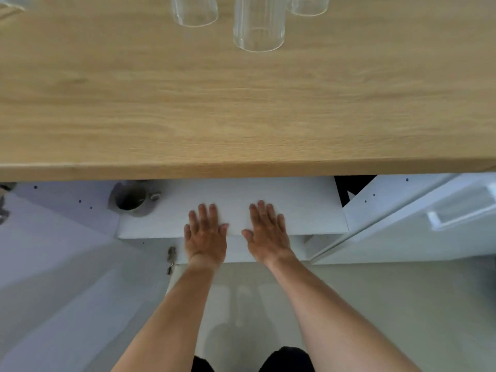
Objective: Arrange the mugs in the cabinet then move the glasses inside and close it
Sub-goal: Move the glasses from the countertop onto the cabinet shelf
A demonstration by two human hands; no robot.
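Below the wooden countertop [241, 108] the white cabinet stands open, and its shelf [308, 210] shows. A grey mug [132, 202] sits at the shelf's left end, partly under the counter edge. My left hand [205, 232] and my right hand [268, 232] lie flat, palms down, side by side on the shelf's front edge, fingers apart and holding nothing. Three clear glasses stand at the far side of the counter: one at the left [194, 10], a tall one in the middle [259, 25], one at the right [308, 5].
The right cabinet door [429, 210] with a recessed handle swings out to the right. The left door [53, 264] is open to the left, with a hinge [171, 259] near my left wrist. Pale floor lies below, and another glass peeks in at the top left corner [13, 1].
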